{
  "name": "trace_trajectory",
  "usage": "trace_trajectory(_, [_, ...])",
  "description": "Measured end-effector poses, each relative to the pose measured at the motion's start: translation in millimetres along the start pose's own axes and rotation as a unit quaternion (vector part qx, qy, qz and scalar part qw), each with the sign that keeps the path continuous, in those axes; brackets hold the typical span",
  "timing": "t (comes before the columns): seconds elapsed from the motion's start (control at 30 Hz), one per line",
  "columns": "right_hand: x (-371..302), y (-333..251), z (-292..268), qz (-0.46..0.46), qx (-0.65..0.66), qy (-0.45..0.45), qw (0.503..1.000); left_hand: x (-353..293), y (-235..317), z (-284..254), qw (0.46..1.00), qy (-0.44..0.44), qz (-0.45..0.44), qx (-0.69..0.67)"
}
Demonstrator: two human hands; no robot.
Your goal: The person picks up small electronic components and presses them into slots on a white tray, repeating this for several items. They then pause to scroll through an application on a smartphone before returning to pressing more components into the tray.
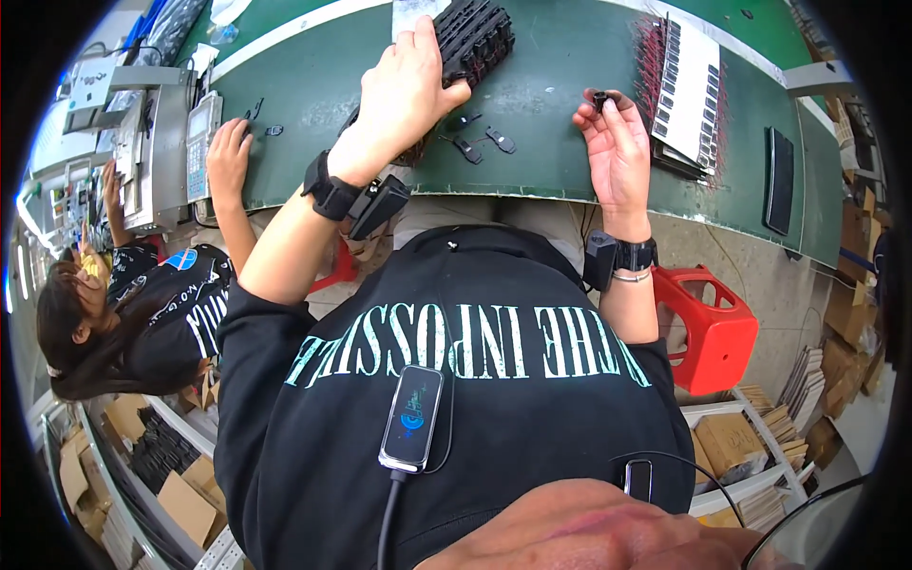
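Now, in the head view, the left hand [404, 95] is up at a stack of black parts [483, 43] on the green bench [560, 57]. Its fingers stretch forward along the left side of the stack, thumb out toward the near end; whether they grip it, I cannot tell from here.

Over to the right hand [619, 142], palm turned up above the near part of the bench: thumb and fingertips are pinched together on a small black piece [599, 100], held clear of everything else. Between the two hands, several loose black parts [501, 141] lie scattered on the bench, just below the stack.

Right of that hand sits a white sheet [686, 90] lined with dark rectangular pieces, red wires [652, 71] fringing its sides, and farther right a flat black device [779, 180] lies near the bench edge. Below, on the floor, stands a red stool [708, 328].

Out on the left, a co-worker's hand [228, 157] rests at the bench near another small black part [275, 130], right beside a machine with a keypad [198, 152].
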State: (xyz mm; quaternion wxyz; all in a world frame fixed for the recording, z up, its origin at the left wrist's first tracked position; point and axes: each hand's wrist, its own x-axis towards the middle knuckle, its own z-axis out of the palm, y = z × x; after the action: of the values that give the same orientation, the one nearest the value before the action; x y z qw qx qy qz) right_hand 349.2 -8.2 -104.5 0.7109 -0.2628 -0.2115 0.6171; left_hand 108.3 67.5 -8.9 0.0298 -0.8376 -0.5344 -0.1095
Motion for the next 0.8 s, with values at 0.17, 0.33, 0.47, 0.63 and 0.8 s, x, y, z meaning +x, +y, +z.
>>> trace_trajectory(0.17, [-4.8,-5.6,24.1,-0.061,-0.364,0.049,0.928,13.0,-49.9,-8.7,0.994,-0.026,0.003,-0.104])
trace_trajectory(0.33, [1.8,-6.8,34.5,-0.206,-0.730,-0.015,0.651,10.4,-92.7,-16.0,0.850,-0.120,-0.119,-0.499])
trace_trajectory(0.47, [3.3,-4.9,42.8,-0.249,-0.790,-0.033,0.559,-19.2,-117.8,4.6,0.710,-0.112,-0.235,-0.654])
trace_trajectory(0.63, [10.2,1.3,53.7,-0.305,-0.808,-0.055,0.501,-51.9,-122.7,21.2,0.608,-0.066,-0.279,-0.741])
trace_trajectory(0.8, [10.4,13.2,85.6,-0.223,-0.726,-0.229,0.609,-70.5,-119.8,21.7,0.575,-0.044,-0.270,-0.771])
